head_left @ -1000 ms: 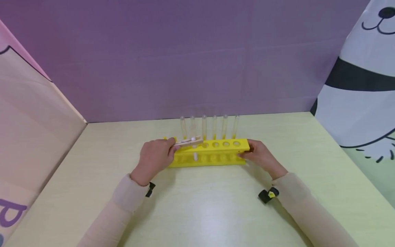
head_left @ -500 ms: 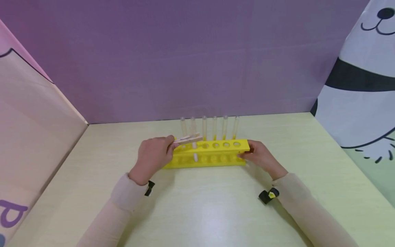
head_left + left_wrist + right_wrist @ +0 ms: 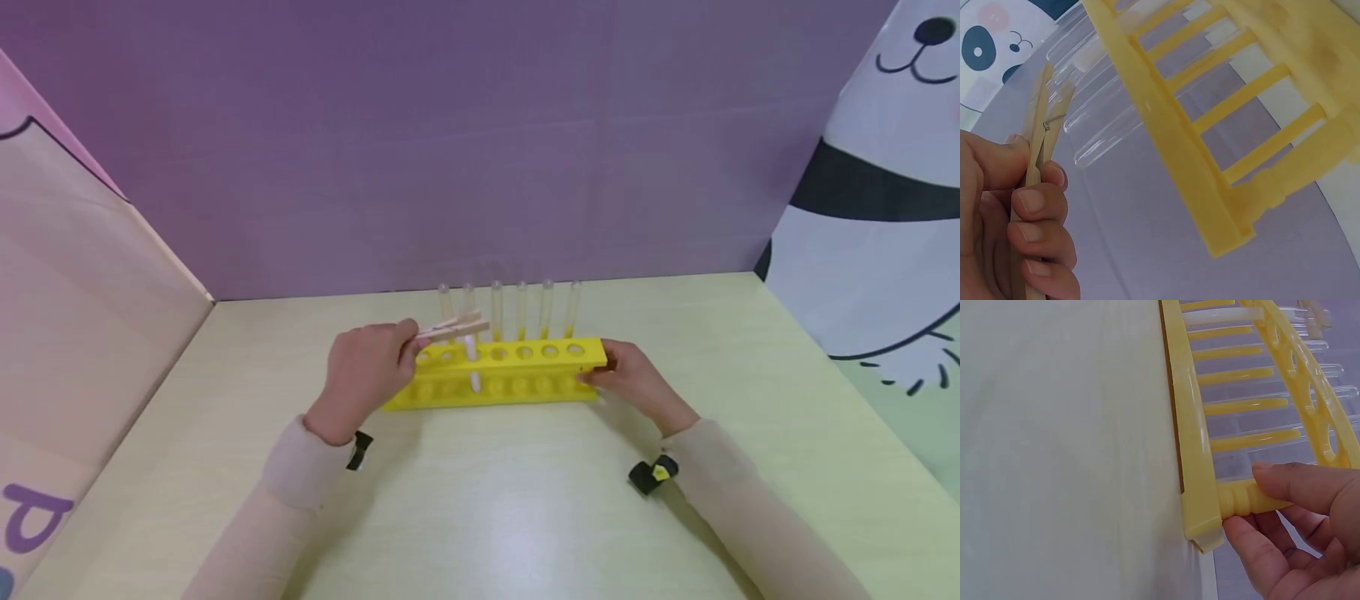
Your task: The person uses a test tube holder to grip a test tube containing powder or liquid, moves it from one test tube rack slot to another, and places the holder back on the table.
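Observation:
My left hand (image 3: 366, 375) grips a wooden test tube clamp (image 3: 453, 329) above the left part of a yellow test tube rack (image 3: 510, 398). In the left wrist view, the fingers curl round the handle of the clamp (image 3: 1038, 144), whose tips stand spread near the clear tube ends. A tube with something white in it (image 3: 475, 382) stands upright in the rack, just under the clamp tips; whether they touch it I cannot tell. Clear test tubes (image 3: 546, 308) stand upside down on pegs along the back. My right hand (image 3: 641, 379) holds the end post (image 3: 1244, 497) of the rack between thumb and fingers.
The rack stands on a pale wooden table (image 3: 510, 517). Behind the table rises a purple backdrop (image 3: 480, 150). Printed cloth panels with a panda (image 3: 877, 250) and other figures flank it on both sides.
My left hand has risen slightly and shifted left, bringing the clamp upward. More of the white-filled tube and of the rack's left end shows. My right hand stays on the rack's end.

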`<state>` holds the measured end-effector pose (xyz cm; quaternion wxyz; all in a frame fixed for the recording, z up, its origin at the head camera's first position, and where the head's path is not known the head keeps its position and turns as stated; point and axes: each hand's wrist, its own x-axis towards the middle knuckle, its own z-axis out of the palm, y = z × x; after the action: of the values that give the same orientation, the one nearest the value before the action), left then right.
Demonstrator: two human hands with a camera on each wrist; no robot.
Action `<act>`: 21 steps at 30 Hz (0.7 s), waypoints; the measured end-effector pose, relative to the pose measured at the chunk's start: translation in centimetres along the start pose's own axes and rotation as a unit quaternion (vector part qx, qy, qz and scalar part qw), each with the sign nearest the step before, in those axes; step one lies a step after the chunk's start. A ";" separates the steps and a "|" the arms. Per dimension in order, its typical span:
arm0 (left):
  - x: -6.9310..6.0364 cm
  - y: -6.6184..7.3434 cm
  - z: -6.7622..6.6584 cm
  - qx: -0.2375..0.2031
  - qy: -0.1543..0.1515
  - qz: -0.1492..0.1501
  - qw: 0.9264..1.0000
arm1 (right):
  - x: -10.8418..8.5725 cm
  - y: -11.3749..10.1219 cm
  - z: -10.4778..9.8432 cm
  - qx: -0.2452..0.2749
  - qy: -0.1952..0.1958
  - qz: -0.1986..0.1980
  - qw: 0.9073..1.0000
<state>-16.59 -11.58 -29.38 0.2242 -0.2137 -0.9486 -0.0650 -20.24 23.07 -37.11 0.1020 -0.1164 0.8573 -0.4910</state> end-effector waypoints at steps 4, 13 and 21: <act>0.2 0.0 -0.3 -0.004 0.010 0.002 1.000 | -0.2 -0.1 0.0 0.003 0.002 -0.014 1.000; 0.7 0.1 -1.0 0.006 0.014 0.003 1.000 | -0.3 -0.3 -0.1 0.001 0.004 -0.014 1.000; 0.7 0.1 -1.3 0.013 0.024 0.004 1.000 | -0.3 -0.3 -0.1 0.001 0.003 -0.011 1.000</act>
<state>-16.62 -11.53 -27.93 0.2496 -0.2126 -0.9430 -0.0568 -19.93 23.09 -36.78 0.0940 -0.1241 0.8557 -0.4936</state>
